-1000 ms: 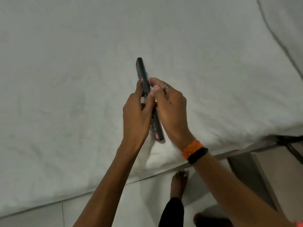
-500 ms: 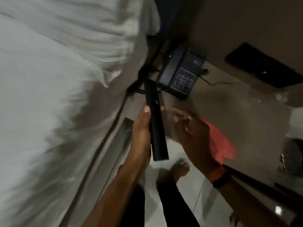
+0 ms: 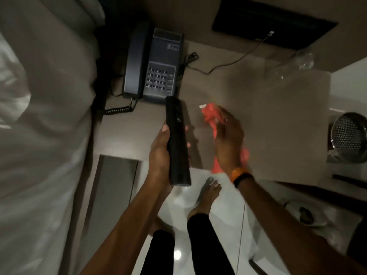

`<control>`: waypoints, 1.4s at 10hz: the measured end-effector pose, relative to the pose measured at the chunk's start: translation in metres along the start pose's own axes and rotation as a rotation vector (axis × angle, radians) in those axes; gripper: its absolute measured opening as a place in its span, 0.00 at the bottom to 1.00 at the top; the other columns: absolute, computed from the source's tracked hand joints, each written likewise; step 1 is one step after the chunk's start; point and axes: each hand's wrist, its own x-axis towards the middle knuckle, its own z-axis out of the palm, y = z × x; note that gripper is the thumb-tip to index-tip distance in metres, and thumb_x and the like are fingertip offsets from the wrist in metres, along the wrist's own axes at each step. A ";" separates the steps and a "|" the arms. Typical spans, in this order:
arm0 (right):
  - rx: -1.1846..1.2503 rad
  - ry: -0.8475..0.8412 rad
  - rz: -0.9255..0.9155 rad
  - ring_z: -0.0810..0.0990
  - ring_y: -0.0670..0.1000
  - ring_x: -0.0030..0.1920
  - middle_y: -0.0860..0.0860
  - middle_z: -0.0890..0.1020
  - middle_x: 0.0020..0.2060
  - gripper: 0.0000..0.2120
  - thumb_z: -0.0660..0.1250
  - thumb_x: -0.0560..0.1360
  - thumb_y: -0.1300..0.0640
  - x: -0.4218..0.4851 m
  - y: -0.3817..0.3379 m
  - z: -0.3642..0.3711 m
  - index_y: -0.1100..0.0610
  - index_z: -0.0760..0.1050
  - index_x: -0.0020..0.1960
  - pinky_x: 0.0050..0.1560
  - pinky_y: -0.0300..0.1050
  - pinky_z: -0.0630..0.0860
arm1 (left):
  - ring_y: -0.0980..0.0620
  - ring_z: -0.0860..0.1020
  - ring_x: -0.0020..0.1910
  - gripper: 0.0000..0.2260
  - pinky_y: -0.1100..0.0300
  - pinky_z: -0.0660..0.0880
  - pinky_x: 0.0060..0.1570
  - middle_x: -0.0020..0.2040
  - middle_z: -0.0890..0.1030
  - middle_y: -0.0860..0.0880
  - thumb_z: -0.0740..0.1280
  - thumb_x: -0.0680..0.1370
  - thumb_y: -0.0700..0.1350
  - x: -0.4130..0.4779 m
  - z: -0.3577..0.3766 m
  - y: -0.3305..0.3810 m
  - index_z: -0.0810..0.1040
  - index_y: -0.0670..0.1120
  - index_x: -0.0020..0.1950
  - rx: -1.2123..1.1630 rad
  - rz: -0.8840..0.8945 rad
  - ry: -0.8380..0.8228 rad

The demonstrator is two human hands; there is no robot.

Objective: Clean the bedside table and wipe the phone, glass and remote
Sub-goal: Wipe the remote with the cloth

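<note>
My left hand (image 3: pixel 160 153) grips a long black remote (image 3: pixel 177 143) around its middle, back side up, held over the near edge of the bedside table (image 3: pixel 274 124). My right hand (image 3: pixel 228 135) is closed on an orange-red cloth (image 3: pixel 211 114) just right of the remote, above the tabletop. A dark corded phone (image 3: pixel 154 64) sits at the table's far left corner, just beyond the remote's tip. A clear glass (image 3: pixel 294 62) stands blurred at the far right of the table.
The white bed (image 3: pixel 39 116) runs along the left. A black panel (image 3: pixel 274 20) is on the wall behind the table. A thin cable (image 3: pixel 224 65) trails across the top. A metal mesh bin (image 3: pixel 349 135) stands to the right. My bare feet (image 3: pixel 208 193) are on the tiled floor.
I turned from the bed to the bedside table. The remote came along in my left hand, and my right hand let go of it and now holds the cloth over the table.
</note>
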 end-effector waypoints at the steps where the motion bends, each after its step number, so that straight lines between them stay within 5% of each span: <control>1: 0.274 -0.067 0.208 0.79 0.48 0.60 0.47 0.76 0.64 0.19 0.58 0.83 0.52 -0.049 -0.085 0.001 0.39 0.70 0.71 0.62 0.53 0.78 | 0.56 0.82 0.33 0.13 0.65 0.80 0.32 0.36 0.84 0.50 0.56 0.86 0.47 -0.001 0.016 0.009 0.78 0.44 0.52 0.068 0.055 0.063; 2: 0.203 -0.116 0.145 0.73 0.46 0.63 0.43 0.70 0.66 0.21 0.54 0.79 0.46 -0.079 -0.121 0.004 0.28 0.65 0.69 0.68 0.44 0.71 | 0.59 0.78 0.27 0.14 0.70 0.75 0.27 0.27 0.79 0.52 0.56 0.86 0.40 -0.009 0.026 0.011 0.74 0.42 0.42 0.125 0.051 0.080; 3: 0.069 -0.161 0.058 0.62 0.44 0.71 0.39 0.66 0.74 0.25 0.49 0.78 0.47 -0.033 -0.105 0.007 0.36 0.68 0.72 0.73 0.44 0.60 | 0.54 0.83 0.37 0.12 0.63 0.81 0.37 0.39 0.86 0.49 0.58 0.85 0.43 -0.019 0.033 -0.004 0.81 0.43 0.54 0.084 0.009 0.015; 4: 0.035 -0.140 0.032 0.64 0.46 0.71 0.45 0.69 0.73 0.24 0.53 0.79 0.55 0.008 -0.089 0.008 0.44 0.71 0.72 0.73 0.46 0.60 | 0.52 0.83 0.41 0.14 0.59 0.81 0.41 0.45 0.86 0.46 0.58 0.84 0.47 -0.027 0.036 -0.013 0.80 0.43 0.61 0.110 -0.015 0.022; 5: 0.262 -0.152 0.147 0.72 0.44 0.62 0.50 0.76 0.65 0.20 0.56 0.82 0.64 0.042 -0.079 0.011 0.56 0.73 0.71 0.67 0.35 0.69 | 0.50 0.84 0.39 0.15 0.59 0.81 0.36 0.45 0.85 0.44 0.58 0.83 0.52 -0.037 0.037 -0.025 0.80 0.47 0.61 0.153 -0.058 0.005; 6: 0.406 -0.180 0.313 0.76 0.43 0.57 0.48 0.77 0.60 0.18 0.57 0.83 0.62 0.062 -0.066 0.007 0.59 0.72 0.72 0.56 0.21 0.71 | 0.51 0.83 0.36 0.15 0.58 0.81 0.34 0.45 0.84 0.45 0.60 0.81 0.53 -0.043 0.041 -0.024 0.78 0.51 0.64 0.088 -0.090 -0.030; 7: 0.493 -0.084 0.464 0.79 0.41 0.55 0.52 0.80 0.64 0.19 0.60 0.84 0.55 0.081 -0.053 -0.021 0.59 0.70 0.73 0.60 0.33 0.77 | 0.54 0.83 0.35 0.24 0.59 0.81 0.34 0.44 0.85 0.47 0.71 0.72 0.48 -0.035 0.038 -0.025 0.75 0.56 0.69 0.032 -0.110 0.014; 8: 0.523 -0.082 0.471 0.80 0.33 0.42 0.49 0.82 0.55 0.17 0.58 0.85 0.53 0.064 -0.066 -0.046 0.57 0.72 0.71 0.43 0.30 0.78 | 0.52 0.84 0.36 0.21 0.58 0.82 0.34 0.46 0.84 0.44 0.72 0.73 0.45 -0.022 0.036 -0.021 0.77 0.48 0.66 0.040 -0.117 0.032; 9: 0.459 -0.201 0.306 0.77 0.29 0.46 0.48 0.79 0.59 0.15 0.57 0.85 0.53 -0.002 -0.088 -0.063 0.48 0.72 0.71 0.42 0.22 0.73 | 0.47 0.85 0.39 0.21 0.55 0.83 0.39 0.46 0.83 0.42 0.63 0.83 0.54 -0.014 0.049 -0.016 0.75 0.41 0.68 0.090 -0.151 0.056; 10: 0.152 -0.255 0.022 0.68 0.34 0.66 0.43 0.69 0.72 0.19 0.53 0.85 0.46 -0.052 -0.093 -0.050 0.40 0.67 0.74 0.66 0.35 0.72 | 0.59 0.86 0.49 0.18 0.64 0.82 0.52 0.46 0.84 0.56 0.57 0.86 0.53 -0.013 0.051 -0.012 0.76 0.43 0.68 -0.125 -0.316 -0.132; 11: 0.055 -0.210 -0.060 0.59 0.47 0.76 0.42 0.65 0.77 0.22 0.47 0.83 0.39 -0.063 -0.074 -0.027 0.39 0.66 0.75 0.76 0.57 0.61 | 0.76 0.78 0.48 0.17 0.74 0.73 0.60 0.29 0.73 0.73 0.48 0.88 0.50 -0.029 0.062 -0.026 0.69 0.52 0.73 0.122 -0.242 0.210; 12: 0.139 -0.198 0.027 0.60 0.49 0.74 0.47 0.65 0.76 0.22 0.50 0.82 0.45 -0.038 -0.059 -0.016 0.43 0.70 0.74 0.77 0.57 0.61 | 0.61 0.83 0.38 0.15 0.65 0.80 0.42 0.36 0.82 0.60 0.51 0.88 0.48 -0.022 0.060 -0.041 0.77 0.53 0.55 0.115 -0.232 0.167; 13: 0.015 -0.160 -0.044 0.64 0.52 0.70 0.53 0.70 0.71 0.21 0.56 0.81 0.58 0.003 -0.048 -0.001 0.48 0.73 0.72 0.76 0.46 0.60 | 0.48 0.85 0.41 0.13 0.73 0.80 0.42 0.44 0.86 0.46 0.55 0.86 0.46 -0.021 0.049 -0.017 0.78 0.44 0.53 -0.114 -0.441 0.137; 14: -0.085 -0.126 -0.089 0.65 0.52 0.67 0.55 0.73 0.68 0.21 0.57 0.80 0.60 0.026 -0.043 0.004 0.50 0.75 0.71 0.69 0.41 0.59 | 0.49 0.86 0.39 0.13 0.74 0.79 0.39 0.43 0.86 0.47 0.56 0.85 0.48 -0.039 0.054 -0.004 0.77 0.43 0.54 -0.160 -0.465 0.047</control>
